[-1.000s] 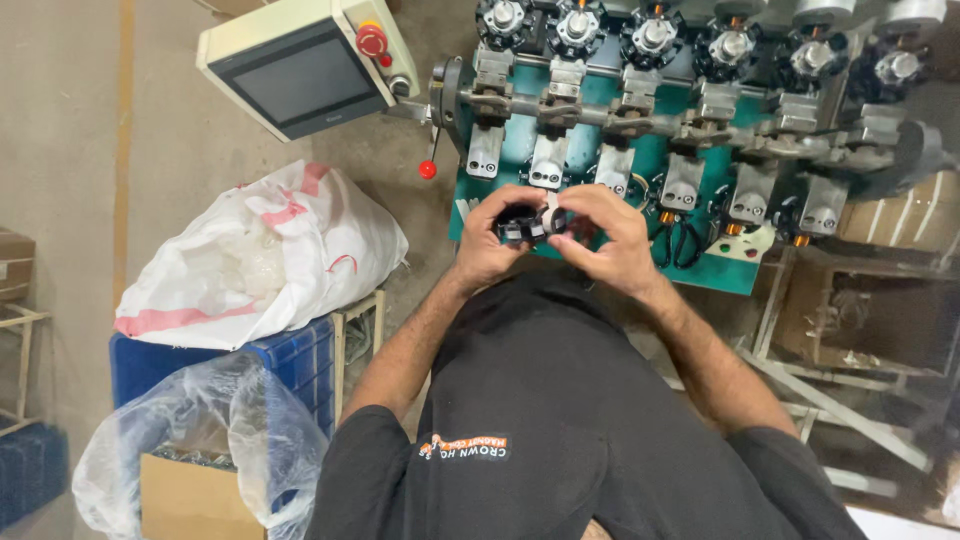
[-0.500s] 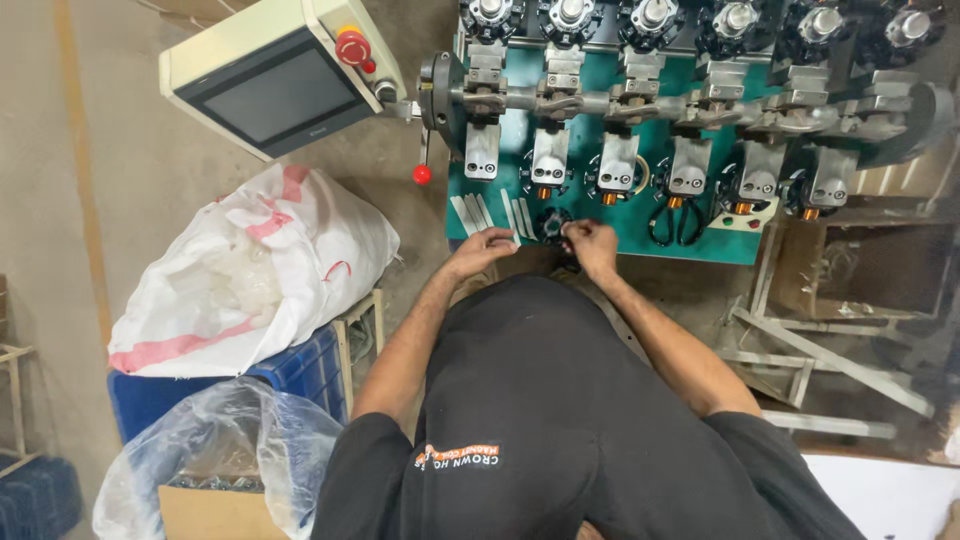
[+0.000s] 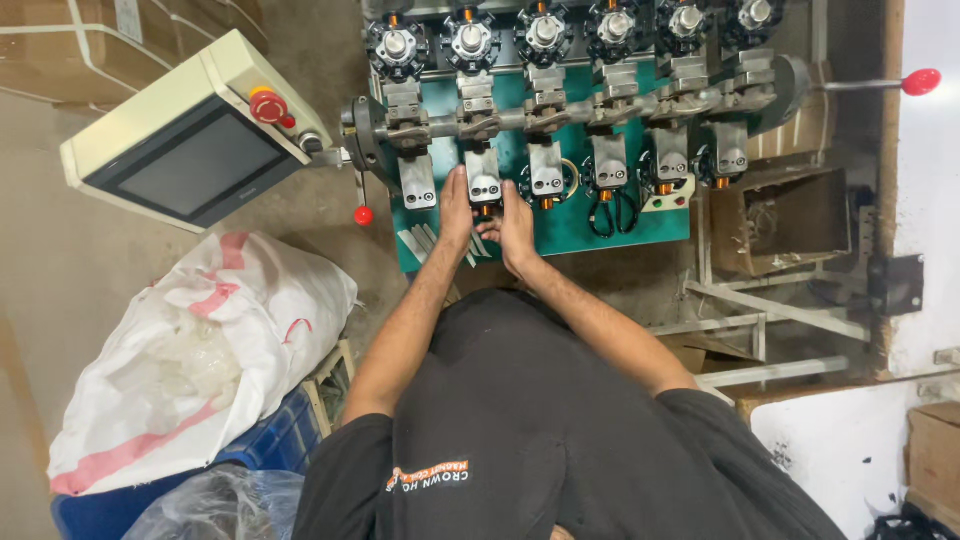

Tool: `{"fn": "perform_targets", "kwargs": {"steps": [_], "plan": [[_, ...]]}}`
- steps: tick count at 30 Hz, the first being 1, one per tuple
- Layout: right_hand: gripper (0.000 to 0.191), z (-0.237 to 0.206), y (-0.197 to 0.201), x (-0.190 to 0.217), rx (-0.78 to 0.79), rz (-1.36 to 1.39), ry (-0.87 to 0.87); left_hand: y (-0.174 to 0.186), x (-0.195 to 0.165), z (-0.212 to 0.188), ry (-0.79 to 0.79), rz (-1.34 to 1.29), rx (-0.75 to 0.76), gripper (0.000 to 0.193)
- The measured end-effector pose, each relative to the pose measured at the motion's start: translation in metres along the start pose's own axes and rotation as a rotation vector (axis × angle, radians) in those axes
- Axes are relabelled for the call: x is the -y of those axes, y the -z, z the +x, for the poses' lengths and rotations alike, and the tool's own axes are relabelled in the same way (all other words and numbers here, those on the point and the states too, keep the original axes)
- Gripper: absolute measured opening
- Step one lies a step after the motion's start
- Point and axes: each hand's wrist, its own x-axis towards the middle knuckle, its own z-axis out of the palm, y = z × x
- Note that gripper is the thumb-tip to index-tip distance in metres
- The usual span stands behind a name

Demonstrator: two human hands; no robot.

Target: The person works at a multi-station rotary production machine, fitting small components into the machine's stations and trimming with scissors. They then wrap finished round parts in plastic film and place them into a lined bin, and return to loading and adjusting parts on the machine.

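A green winding machine [image 3: 570, 228] carries a row of several grey fixture blocks with copper-coloured parts under them. Both my hands are at the second block from the left [image 3: 484, 182]. My left hand [image 3: 456, 208] lies along the block's left side with its fingers straight. My right hand [image 3: 517, 228] is just below and right of the block, its fingertips pinched on a small part [image 3: 486, 210] under it. The part itself is mostly hidden by my fingers. A few grey metal strips [image 3: 418, 242] lie on the green panel next to my left wrist.
A cream control box with a dark screen and a red button [image 3: 190, 150] juts out at the left. A red-knobbed lever [image 3: 363, 215] hangs beside it. A white sack [image 3: 200, 350] rests on a blue crate [image 3: 275, 445]. An open cardboard box [image 3: 785, 220] sits to the right.
My hands held small dark parts close to my chest a second ago. They have since reached forward to the second fixture block, and my view has shifted up and left over the machine.
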Motion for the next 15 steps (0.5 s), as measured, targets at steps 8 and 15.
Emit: {"fn": "perform_targets", "kwargs": {"steps": [8, 15], "plan": [[0.064, 0.005, -0.008, 0.010, 0.120, 0.021, 0.001, -0.018, -0.040, -0.013, 0.037, 0.063, -0.038, 0.045], [0.064, 0.007, -0.001, 0.006, 0.154, 0.130, -0.264, -0.021, -0.030, -0.012, 0.002, 0.159, -0.149, 0.044]]}}
